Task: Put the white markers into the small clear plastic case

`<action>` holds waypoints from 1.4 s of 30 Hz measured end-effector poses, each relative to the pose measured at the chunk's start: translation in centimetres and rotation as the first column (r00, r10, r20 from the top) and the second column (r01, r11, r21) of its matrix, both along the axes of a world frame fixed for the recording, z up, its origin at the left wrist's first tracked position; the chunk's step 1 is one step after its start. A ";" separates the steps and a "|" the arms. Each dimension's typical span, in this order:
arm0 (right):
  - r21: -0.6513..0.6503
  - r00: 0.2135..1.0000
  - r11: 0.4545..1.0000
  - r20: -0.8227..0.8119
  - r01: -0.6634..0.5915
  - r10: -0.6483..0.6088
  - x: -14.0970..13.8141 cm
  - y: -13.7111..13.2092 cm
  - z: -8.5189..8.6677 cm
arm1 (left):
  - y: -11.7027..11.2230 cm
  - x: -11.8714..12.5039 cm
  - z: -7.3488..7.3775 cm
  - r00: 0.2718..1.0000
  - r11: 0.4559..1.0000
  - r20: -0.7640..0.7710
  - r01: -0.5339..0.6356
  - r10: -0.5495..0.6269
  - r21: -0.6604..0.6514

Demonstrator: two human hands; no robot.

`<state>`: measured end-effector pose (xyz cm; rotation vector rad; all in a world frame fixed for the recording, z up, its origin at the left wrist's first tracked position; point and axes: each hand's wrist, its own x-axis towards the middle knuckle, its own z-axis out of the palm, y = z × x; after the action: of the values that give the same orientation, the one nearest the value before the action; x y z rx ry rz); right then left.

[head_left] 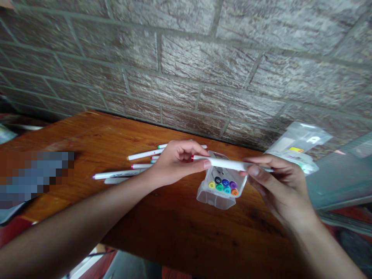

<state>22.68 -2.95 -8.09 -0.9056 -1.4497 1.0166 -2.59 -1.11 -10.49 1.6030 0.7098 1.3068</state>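
Head view | left hand (178, 162) and right hand (276, 186) clamped on white marker (223, 163) | clear plastic case (212, 200) at its 6 o'clock | a slip could tip the case, spilling its markers (222, 186)

A grey brick wall (186, 66) rises along the far edge of the wooden surface (66, 131). At the right corner, a clear plastic bag (299, 135) with printed labels sits beside a translucent teal sheet (340, 178). A pixelated patch (35, 178) hides something near the left edge.
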 end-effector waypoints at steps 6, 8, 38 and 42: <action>0.003 1.000 1.000 0.008 0.001 -0.001 0.0 0.0 0.0 | 0.0 -0.1 -0.2 1.000 1.000 -0.009 0.008 -0.008 0.013; 0.010 1.000 1.000 0.016 0.002 -0.003 0.1 0.0 -0.1 | 0.0 -0.1 -0.2 1.000 1.000 -0.008 0.004 -0.003 0.018; 0.026 0.999 1.000 0.049 -0.001 0.000 0.1 0.0 -0.3 | -0.1 -0.1 0.3 1.000 0.999 -0.021 0.000 -0.001 -0.039; 0.026 0.999 1.000 0.035 0.001 -0.002 0.0 0.0 -0.3 | -0.2 -0.1 0.4 1.000 0.999 -0.017 0.003 -0.004 -0.043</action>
<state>22.71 -2.91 -8.40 -0.9098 -1.4877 0.9834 -2.67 -1.31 -10.08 1.5815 0.7407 1.2687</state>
